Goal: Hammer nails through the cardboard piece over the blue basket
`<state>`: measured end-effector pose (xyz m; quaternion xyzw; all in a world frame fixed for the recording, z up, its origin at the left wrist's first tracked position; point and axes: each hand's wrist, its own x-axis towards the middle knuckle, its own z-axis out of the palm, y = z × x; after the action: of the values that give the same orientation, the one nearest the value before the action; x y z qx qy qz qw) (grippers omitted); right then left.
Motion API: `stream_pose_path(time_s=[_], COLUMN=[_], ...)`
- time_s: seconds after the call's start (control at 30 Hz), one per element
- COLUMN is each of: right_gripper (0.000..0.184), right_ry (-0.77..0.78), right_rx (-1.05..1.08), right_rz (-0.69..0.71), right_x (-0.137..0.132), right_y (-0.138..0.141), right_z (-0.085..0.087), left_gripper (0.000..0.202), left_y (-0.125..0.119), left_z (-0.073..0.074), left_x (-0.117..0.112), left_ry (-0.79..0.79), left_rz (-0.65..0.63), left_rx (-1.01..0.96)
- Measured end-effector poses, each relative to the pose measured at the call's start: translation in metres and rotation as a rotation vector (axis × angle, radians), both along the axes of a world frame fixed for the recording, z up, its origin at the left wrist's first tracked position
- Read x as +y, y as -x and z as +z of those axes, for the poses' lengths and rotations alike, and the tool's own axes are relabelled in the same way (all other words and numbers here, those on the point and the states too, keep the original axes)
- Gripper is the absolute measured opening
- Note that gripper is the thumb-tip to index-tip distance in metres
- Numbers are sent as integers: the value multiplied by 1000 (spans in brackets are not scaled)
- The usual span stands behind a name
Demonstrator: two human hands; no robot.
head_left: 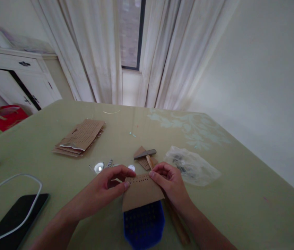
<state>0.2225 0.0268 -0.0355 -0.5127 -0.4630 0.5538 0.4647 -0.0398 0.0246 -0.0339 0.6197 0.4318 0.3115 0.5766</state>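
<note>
Plainly, the left hand and right hand pinch brown cardboard, dark holes dotting its far edge.

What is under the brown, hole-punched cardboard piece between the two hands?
Beneath the near edge of the brown, hole-punched cardboard piece shows a blue, angular, plastic-looking object with rows of marks. The cardboard hides whatever lies farther back.

I am facing a pale-green table, which is carrying a stack of perforated brown cardboard sheets, a crumpled translucent plastic bag, a flat black device and a blue plastic container.
</note>
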Motion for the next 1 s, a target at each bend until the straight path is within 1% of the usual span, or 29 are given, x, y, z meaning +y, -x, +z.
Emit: stream_pose_path(time_s=[0.1, 0.23, 0.4, 0.53, 0.7, 0.77, 0.9, 0.97, 1.0], right_gripper=[31, 25, 22, 22, 22, 21, 24, 26, 27], right_ry=[-63, -153, -215, -247, -246, -262, -314, -339, -347], right_rx=[-63, -130, -159, -179, -207, -224, -261, -331, -382], right_rz=[6, 57, 112, 108, 114, 120, 149, 122, 93], right_x=[-1, -1, 0, -1, -1, -1, 1, 6, 9], right_y=[0, -2, -4, -5, -4, -4, -5, -8, -10], right_z=[0, -3, -7, -6, -5, -5, -5, -5, -5], left_gripper=[31, 30, 31, 32, 33, 33, 34, 39, 44], left_y=[0, 1, 2, 1, 0, 0, 0, 2, 5], left_z=[2, 6, 5, 7, 9, 9, 15, 19, 21], left_x=[1, 0, 0, 1, 2, 2, 2, 3, 5], left_ry=[1, -9, -4, 28, 65, 66, 12, -33, -59], left_rz=[0, -12, 9, 25, 44, 34, 3, 36, 77], left_rx=[8, 15, -2, -23, -56, -48, 2, 27, 65])
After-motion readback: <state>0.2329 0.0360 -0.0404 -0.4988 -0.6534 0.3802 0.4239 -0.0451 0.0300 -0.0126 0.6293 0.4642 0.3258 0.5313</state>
